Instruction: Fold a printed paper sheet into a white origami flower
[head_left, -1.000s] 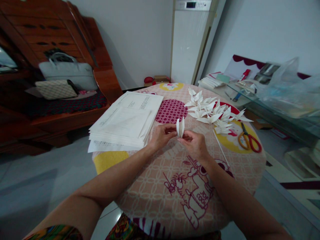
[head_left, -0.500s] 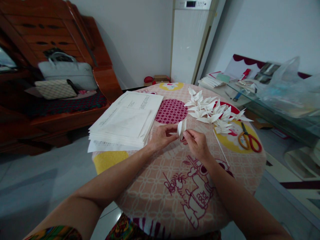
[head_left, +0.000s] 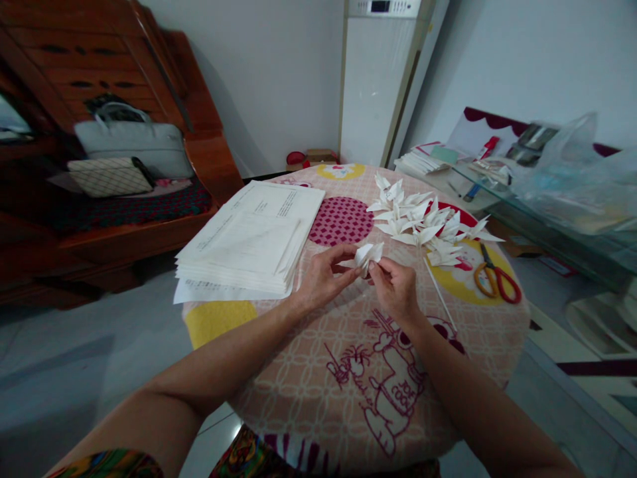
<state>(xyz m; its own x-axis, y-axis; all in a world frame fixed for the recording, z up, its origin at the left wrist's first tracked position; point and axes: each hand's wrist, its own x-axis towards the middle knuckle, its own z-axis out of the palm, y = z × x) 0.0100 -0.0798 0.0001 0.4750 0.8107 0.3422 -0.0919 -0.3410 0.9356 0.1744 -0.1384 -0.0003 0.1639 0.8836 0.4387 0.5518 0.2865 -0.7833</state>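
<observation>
Between my two hands, above the middle of the table, is a small folded white paper piece (head_left: 367, 256). My left hand (head_left: 326, 273) pinches its left side with thumb and fingers. On its lower right edge, the closed thumb and fingertips of my right hand (head_left: 394, 282) grip it too. Beyond my right hand lies a cluster of white folded paper cranes (head_left: 421, 219), pointed and overlapping. A thin white stick (head_left: 440, 292) lies to the right of my right hand, one end near the cranes.
A thick stack of printed paper sheets (head_left: 249, 239) lies at the table's left. Scissors (head_left: 495, 275) with orange and red handles rest near the right edge of the cloth-covered round table (head_left: 308, 372). A glass shelf (head_left: 547, 239) with plastic bags stands at right, a wooden bench (head_left: 124, 232) at left.
The folded paper has turned in my fingers and now shows a wider, spread face tilted to the right. My right hand has shifted slightly right; the cranes and sheets stay put.
</observation>
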